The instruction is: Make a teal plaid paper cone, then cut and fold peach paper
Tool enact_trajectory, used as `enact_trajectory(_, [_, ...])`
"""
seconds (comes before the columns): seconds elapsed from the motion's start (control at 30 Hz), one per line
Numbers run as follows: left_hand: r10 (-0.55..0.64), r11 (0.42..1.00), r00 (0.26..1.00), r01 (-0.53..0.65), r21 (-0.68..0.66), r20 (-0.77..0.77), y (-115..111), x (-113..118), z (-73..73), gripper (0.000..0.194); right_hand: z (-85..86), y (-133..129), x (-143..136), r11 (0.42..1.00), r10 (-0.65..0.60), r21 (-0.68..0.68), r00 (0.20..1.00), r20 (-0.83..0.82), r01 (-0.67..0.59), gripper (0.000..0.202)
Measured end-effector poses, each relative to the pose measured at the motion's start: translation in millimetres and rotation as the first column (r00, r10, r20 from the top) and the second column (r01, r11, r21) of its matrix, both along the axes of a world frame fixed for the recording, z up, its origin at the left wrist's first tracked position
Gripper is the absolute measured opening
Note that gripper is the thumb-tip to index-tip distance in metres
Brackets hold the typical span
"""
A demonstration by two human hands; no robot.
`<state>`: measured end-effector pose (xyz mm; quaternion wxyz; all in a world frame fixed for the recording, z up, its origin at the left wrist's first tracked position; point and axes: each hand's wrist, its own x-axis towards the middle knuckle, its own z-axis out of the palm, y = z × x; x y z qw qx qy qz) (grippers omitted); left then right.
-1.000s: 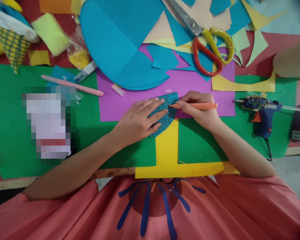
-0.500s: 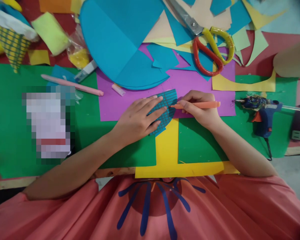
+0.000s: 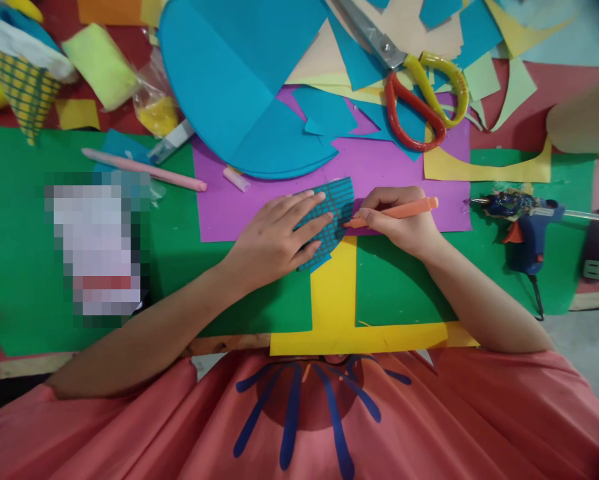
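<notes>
The pen [image 3: 399,211] has slid down the right edge of the gridded blue paper [image 3: 324,223], pinched in the right hand's [image 3: 402,220] fingers, tip seemingly touching, while the left hand's [image 3: 279,237] slightly parted fingers press it over purple paper [image 3: 404,160].

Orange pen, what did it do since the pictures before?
The orange pen now slants more, and its tip moved toward the person, along the checked blue piece. That piece slid slightly away from the person since the first picture. Nothing was let go: the right hand holds the pen, the left hand presses the piece. The scissors stayed put.
</notes>
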<state>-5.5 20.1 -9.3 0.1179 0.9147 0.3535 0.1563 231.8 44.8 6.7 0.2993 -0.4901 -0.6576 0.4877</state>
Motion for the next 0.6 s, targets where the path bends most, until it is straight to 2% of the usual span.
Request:
enact_trajectory(0.17, [-0.01,1.0,1.0,0.01,-0.025,-0.022,0.7,-0.2,2.4,0.038,0.2,-0.7,-1.5,0.999,-0.041,0.026,0.999,-0.022,0.042,0.023])
enact_trajectory(0.43, [-0.011,0.998,1.0,0.012,0.069,-0.011,0.8,0.7,-0.2,0.036,-1.6,-1.6,0.7,1.0,0.01,0.019,1.0,0.012,-0.011,0.024])
enact_trajectory(0.6, [-0.005,1.0,1.0,0.005,-0.001,0.005,0.6,0.5,0.4,0.036,1.8,-1.2,1.1,0.999,0.052,-0.006,0.999,0.012,-0.052,0.031])
